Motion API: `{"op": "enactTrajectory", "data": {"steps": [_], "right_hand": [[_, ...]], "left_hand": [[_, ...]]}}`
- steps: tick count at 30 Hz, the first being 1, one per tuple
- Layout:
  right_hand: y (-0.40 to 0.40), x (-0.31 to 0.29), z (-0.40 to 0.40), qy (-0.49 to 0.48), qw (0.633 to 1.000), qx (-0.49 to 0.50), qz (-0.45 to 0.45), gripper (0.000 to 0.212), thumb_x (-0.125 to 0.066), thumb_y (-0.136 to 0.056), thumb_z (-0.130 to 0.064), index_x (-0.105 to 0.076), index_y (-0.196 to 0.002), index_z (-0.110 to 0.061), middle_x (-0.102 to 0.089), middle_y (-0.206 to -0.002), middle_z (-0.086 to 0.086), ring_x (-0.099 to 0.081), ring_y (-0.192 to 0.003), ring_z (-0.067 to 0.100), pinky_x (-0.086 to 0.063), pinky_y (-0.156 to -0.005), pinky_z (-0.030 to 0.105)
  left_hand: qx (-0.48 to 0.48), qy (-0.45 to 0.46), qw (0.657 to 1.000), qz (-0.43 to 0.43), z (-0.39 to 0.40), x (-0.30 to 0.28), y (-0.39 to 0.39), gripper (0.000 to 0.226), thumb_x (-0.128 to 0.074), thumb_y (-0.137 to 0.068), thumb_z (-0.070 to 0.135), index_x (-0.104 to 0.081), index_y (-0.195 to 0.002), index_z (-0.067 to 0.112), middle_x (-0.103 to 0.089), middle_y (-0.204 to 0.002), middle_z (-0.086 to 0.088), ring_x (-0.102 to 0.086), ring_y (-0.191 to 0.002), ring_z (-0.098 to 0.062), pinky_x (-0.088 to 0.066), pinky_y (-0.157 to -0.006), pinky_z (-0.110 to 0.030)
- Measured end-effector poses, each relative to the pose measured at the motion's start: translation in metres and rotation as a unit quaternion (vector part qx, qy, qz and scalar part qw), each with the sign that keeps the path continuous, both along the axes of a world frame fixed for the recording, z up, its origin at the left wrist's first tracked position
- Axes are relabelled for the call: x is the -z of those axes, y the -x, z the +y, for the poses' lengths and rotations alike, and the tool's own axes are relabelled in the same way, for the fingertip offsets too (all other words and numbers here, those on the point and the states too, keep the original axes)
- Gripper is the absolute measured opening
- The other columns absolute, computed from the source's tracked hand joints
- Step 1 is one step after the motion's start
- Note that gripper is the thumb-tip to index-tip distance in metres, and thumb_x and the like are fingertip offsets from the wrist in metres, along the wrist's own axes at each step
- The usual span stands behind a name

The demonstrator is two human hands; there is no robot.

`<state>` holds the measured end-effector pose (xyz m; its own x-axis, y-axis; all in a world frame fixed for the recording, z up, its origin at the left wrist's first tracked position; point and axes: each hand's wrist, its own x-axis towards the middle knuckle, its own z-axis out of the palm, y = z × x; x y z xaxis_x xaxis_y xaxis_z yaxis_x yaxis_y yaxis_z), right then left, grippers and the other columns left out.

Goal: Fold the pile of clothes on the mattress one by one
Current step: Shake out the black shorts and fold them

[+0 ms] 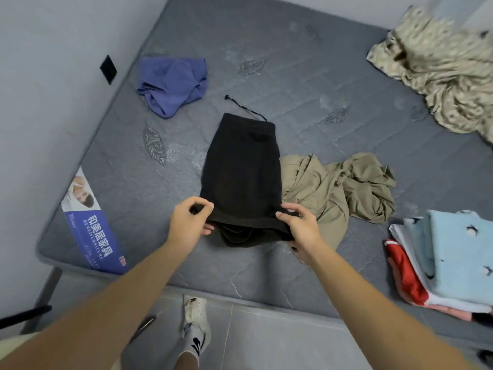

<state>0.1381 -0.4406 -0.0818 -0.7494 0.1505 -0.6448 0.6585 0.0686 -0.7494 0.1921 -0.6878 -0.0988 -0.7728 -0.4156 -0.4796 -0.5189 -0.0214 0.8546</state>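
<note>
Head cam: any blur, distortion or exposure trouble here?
Head view: wide-angle bowing bends the mattress edges; motion smear softens the patterned fabric top right; the black shorts read nearly textureless, folds lost in shadow; lighting flat, no glare; left hand and right hand fairly sharp.

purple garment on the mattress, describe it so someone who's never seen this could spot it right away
Start at the grey mattress and look to its far left side, near the wall. A crumpled purple garment lies there alone, beyond the black shorts held by both hands. It is the only purple piece; the other loose clothes are khaki or patterned beige.
</note>
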Motion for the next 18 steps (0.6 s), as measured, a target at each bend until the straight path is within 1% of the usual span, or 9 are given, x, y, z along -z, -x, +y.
{"op": "enactTrajectory", "data": {"steps": [2, 3, 6, 9, 12, 14, 16, 17, 18], "right_hand": [[0.031, -0.006, -0.002, 0.004, 0.999, -0.029, -0.046, 0.015, -0.072, -0.090, -0.004, -0.077, -0.086, -0.018, -0.071, -0.094, 0.009, -0.068, -0.083, 0.023, -0.058, -0.055, 0.031], [0.047, -0.005, -0.003, 0.011, 0.997, -0.028, -0.068, 0.017, -0.070, -0.090, -0.004, -0.076, -0.081, -0.017, -0.070, -0.088, 0.008, -0.066, -0.080, 0.022, -0.056, -0.052, 0.029], [0.100, 0.004, -0.009, 0.045, 0.991, 0.017, -0.127, 0.011, -0.067, -0.092, -0.002, -0.074, -0.092, -0.009, -0.072, -0.096, 0.015, -0.070, -0.085, 0.026, -0.059, -0.053, 0.031], [0.156, 0.022, -0.020, 0.079, 0.982, 0.058, -0.158, 0.022, -0.060, -0.094, 0.001, -0.069, -0.114, -0.001, -0.071, -0.113, 0.021, -0.071, -0.097, 0.031, -0.061, -0.054, 0.034], [0.214, 0.040, -0.031, 0.079, 0.985, 0.079, -0.134, 0.021, -0.062, -0.093, 0.000, -0.064, -0.113, 0.000, -0.067, -0.114, 0.021, -0.069, -0.098, 0.033, -0.062, -0.057, 0.038], [0.249, 0.048, -0.036, 0.073, 0.987, 0.100, -0.102, 0.019, -0.066, -0.091, -0.001, -0.062, -0.110, -0.001, -0.066, -0.113, 0.021, -0.070, -0.097, 0.035, -0.063, -0.060, 0.041], [0.272, 0.058, -0.044, 0.081, 0.990, 0.106, -0.054, 0.024, -0.066, -0.095, -0.010, -0.060, -0.118, -0.007, -0.066, -0.115, 0.017, -0.069, -0.104, 0.033, -0.064, -0.072, 0.044], [0.277, 0.063, -0.048, 0.055, 0.995, 0.088, -0.015, 0.032, -0.064, -0.098, -0.017, -0.056, -0.129, -0.011, -0.065, -0.120, 0.014, -0.067, -0.112, 0.030, -0.062, -0.084, 0.044], [0.276, 0.069, -0.052, -0.022, 0.998, 0.047, 0.043, 0.040, -0.062, -0.100, -0.021, -0.051, -0.138, -0.016, -0.062, -0.128, 0.009, -0.062, -0.121, 0.025, -0.055, -0.097, 0.042]], "left_hand": [[0.004, -0.029, 1.000, -0.008, -0.008, -0.005, 0.033, 0.012, -0.072, -0.097, 0.019, -0.069, -0.089, 0.011, -0.070, -0.091, -0.015, -0.073, -0.056, -0.027, -0.059, -0.050, -0.029], [0.003, -0.050, 0.999, -0.015, -0.011, -0.006, 0.050, 0.013, -0.072, -0.097, 0.021, -0.068, -0.091, 0.011, -0.070, -0.092, -0.014, -0.074, -0.059, -0.027, -0.060, -0.051, -0.030], [-0.018, -0.108, 0.993, -0.055, -0.022, 0.004, 0.102, 0.016, -0.071, -0.098, 0.025, -0.067, -0.099, 0.009, -0.075, -0.088, -0.016, -0.077, -0.066, -0.027, -0.061, -0.054, -0.028], [-0.039, -0.146, 0.985, -0.079, -0.030, 0.019, 0.162, 0.017, -0.068, -0.101, 0.025, -0.063, -0.096, 0.010, -0.075, -0.077, -0.014, -0.076, -0.061, -0.022, -0.060, -0.052, -0.026], [-0.045, -0.164, 0.981, -0.091, -0.039, 0.038, 0.227, 0.017, -0.065, -0.103, 0.026, -0.060, -0.095, 0.012, -0.075, -0.087, -0.018, -0.075, -0.059, -0.019, -0.060, -0.052, -0.025], [-0.039, -0.174, 0.981, -0.080, -0.044, 0.048, 0.264, 0.016, -0.065, -0.103, 0.028, -0.062, -0.102, 0.012, -0.075, -0.094, -0.019, -0.076, -0.064, -0.017, -0.061, -0.055, -0.026], [-0.017, -0.177, 0.984, -0.033, -0.048, 0.058, 0.292, 0.026, -0.066, -0.101, 0.029, -0.063, -0.121, 0.014, -0.074, -0.111, -0.016, -0.076, -0.086, -0.016, -0.062, -0.073, -0.031], [0.003, -0.153, 0.988, 0.002, -0.049, 0.065, 0.299, 0.038, -0.068, -0.100, 0.028, -0.059, -0.135, 0.018, -0.071, -0.123, -0.010, -0.072, -0.100, -0.014, -0.059, -0.087, -0.034], [0.039, -0.099, 0.994, 0.035, -0.051, 0.071, 0.301, 0.052, -0.069, -0.099, 0.027, -0.051, -0.148, 0.024, -0.065, -0.133, -0.003, -0.066, -0.114, -0.012, -0.053, -0.101, -0.036]]}}
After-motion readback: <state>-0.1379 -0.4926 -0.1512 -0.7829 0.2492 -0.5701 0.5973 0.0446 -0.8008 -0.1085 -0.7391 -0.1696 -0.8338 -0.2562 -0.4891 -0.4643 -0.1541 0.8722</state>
